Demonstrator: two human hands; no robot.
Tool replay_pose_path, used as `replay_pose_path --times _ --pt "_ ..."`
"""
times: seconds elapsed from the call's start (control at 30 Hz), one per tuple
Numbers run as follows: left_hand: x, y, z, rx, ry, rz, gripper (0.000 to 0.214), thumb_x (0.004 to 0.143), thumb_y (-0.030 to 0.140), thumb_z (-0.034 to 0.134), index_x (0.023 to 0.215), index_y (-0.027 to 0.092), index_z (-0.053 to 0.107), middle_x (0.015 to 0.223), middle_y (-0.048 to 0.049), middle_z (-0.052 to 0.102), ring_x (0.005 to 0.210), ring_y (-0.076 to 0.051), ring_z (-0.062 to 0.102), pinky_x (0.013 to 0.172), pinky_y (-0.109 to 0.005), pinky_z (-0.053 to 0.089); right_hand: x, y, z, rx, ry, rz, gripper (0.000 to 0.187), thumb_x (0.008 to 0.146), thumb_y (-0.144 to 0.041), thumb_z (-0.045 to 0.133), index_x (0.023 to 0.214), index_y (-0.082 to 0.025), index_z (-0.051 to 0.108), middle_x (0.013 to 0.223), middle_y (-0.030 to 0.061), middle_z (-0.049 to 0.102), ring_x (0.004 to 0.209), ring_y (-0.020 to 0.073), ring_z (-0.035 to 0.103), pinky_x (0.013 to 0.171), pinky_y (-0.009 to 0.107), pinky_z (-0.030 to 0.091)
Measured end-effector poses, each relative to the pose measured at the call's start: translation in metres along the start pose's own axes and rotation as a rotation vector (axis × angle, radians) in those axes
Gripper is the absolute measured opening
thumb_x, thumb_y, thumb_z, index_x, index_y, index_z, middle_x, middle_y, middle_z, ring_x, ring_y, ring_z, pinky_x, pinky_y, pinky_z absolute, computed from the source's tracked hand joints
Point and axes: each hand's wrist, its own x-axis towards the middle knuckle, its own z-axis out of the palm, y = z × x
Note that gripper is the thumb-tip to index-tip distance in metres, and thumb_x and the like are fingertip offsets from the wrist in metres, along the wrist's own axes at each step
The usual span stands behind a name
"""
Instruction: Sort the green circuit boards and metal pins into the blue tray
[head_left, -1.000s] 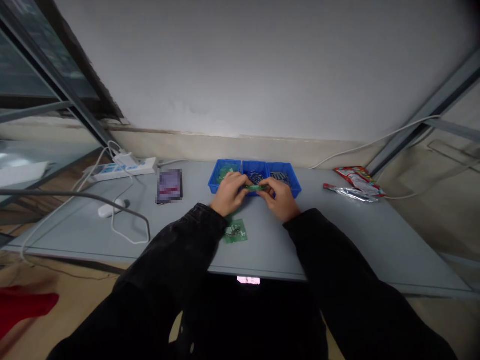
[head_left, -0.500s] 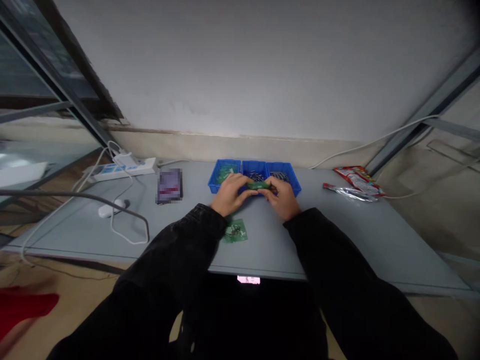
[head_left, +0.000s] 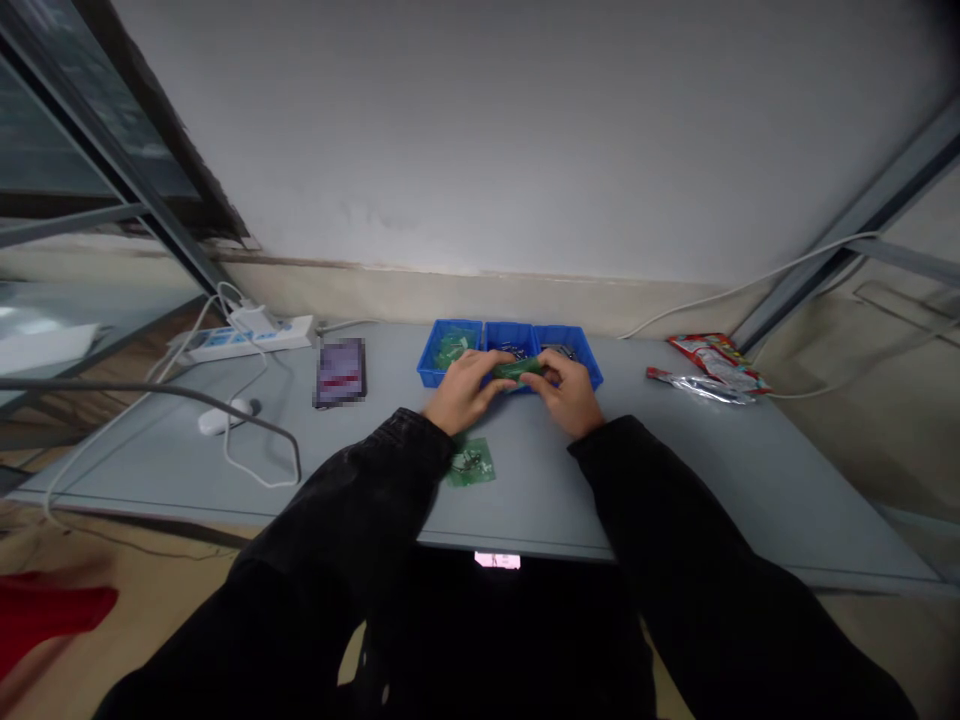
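Both hands meet in front of the blue trays and pinch one small green circuit board (head_left: 516, 368) between them. My left hand (head_left: 465, 390) grips its left end with curled fingers. My right hand (head_left: 568, 392) grips its right end. The board hangs just above the grey table (head_left: 675, 460), over the near edge of the middle blue tray (head_left: 510, 345). A second green circuit board (head_left: 470, 463) lies flat on the table beside my left sleeve.
Three blue trays sit side by side, the left one (head_left: 448, 349) with green parts, the right one (head_left: 570, 350) with dark parts. A phone (head_left: 340, 371), a white power strip (head_left: 247, 336), a white mouse (head_left: 222, 414) with cables lie left. Red-and-silver packets (head_left: 712, 368) lie right.
The green board has been lifted slightly and tilted between my hands. My right hand's fingers have shifted a little along its right end; the left hand barely moved.
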Motion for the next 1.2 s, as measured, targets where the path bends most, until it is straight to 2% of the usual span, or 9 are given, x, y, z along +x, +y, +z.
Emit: replay_pose_path --times 0.13,0.27,0.37,0.5,0.67,0.83,0.97,1.2 --pt "-0.0017 0.0029 0.0 -0.065 -0.012 -0.006 0.037 0.098 0.033 0.061 0.132 0.021 0.053 0.127 -0.0117 0.066 0.115 -0.023 0.063 0.096 -0.042 0.053 0.0022 0.0046 -0.0016 0.295 -0.095 0.133 0.023 0.082 -0.04 0.07 0.084 -0.021 0.059 0.077 0.0005 0.061 0.071 0.0161 0.058 0.07 0.033 0.05" --pt "-0.0002 0.0032 -0.0018 -0.1 -0.016 -0.028 0.037 0.099 0.031 0.059 0.134 0.022 0.051 0.13 -0.0122 0.064 0.116 -0.024 0.063 0.098 -0.043 0.053 0.0019 0.0022 -0.0019 0.423 -0.169 0.179 0.031 0.076 -0.042 0.077 0.09 -0.021 0.059 0.08 0.0007 0.064 0.074 0.0163 0.061 0.071 0.033 0.052" --pt "0.0009 0.0037 -0.0032 -0.096 -0.035 -0.002 0.035 0.099 0.03 0.057 0.133 0.021 0.051 0.129 -0.0123 0.064 0.115 -0.023 0.063 0.098 -0.044 0.053 0.0011 0.0013 -0.0011 0.419 -0.183 0.192 0.035 0.074 -0.044 0.079 0.093 -0.022 0.058 0.084 0.001 0.065 0.076 0.0165 0.062 0.067 0.032 0.053" --pt "-0.0006 0.0042 -0.0019 -0.073 -0.053 0.012 0.035 0.1 0.032 0.055 0.133 0.021 0.052 0.126 -0.0111 0.065 0.109 -0.023 0.065 0.096 -0.042 0.053 0.0011 0.0023 -0.0011 0.441 -0.169 0.202 0.034 0.074 -0.043 0.081 0.087 -0.021 0.06 0.073 -0.0015 0.062 0.065 0.0137 0.058 0.06 0.029 0.048" --pt "-0.0023 0.0019 0.0023 -0.115 0.013 -0.03 0.042 0.098 0.034 0.06 0.137 0.021 0.049 0.123 -0.0104 0.067 0.1 -0.022 0.068 0.094 -0.042 0.054 0.0019 0.0028 -0.0009 0.475 -0.124 0.219 0.034 0.072 -0.042 0.083 0.085 -0.02 0.061 0.066 -0.0031 0.06 0.059 0.0118 0.053 0.054 0.026 0.042" --pt "-0.0011 0.0011 0.0046 -0.141 0.111 -0.018 0.034 0.098 0.027 0.059 0.131 0.022 0.055 0.121 -0.0106 0.067 0.105 -0.023 0.066 0.096 -0.044 0.053 0.0012 0.0032 0.0014 0.501 -0.212 0.221 0.034 0.075 -0.042 0.082 0.093 -0.02 0.063 0.07 -0.0035 0.058 0.058 0.01 0.051 0.053 0.025 0.043" --pt "-0.0003 0.003 0.0034 -0.16 0.116 -0.029 0.033 0.097 0.025 0.059 0.13 0.022 0.054 0.122 -0.0111 0.066 0.106 -0.024 0.065 0.096 -0.045 0.052 0.0008 0.0053 0.0013 0.46 -0.243 0.231 0.033 0.079 -0.044 0.078 0.095 -0.018 0.065 0.063 -0.0043 0.057 0.054 0.0098 0.05 0.05 0.025 0.042" --pt "-0.0005 0.0024 0.001 -0.199 0.066 -0.087 0.055 0.091 0.039 0.071 0.137 0.02 0.047 0.092 -0.0047 0.068 0.089 -0.022 0.067 0.091 -0.043 0.052 0.0006 0.0089 0.0004 0.452 -0.198 0.211 0.034 0.082 -0.044 0.075 0.1 -0.017 0.067 0.062 -0.0033 0.058 0.053 0.0101 0.051 0.049 0.025 0.042"
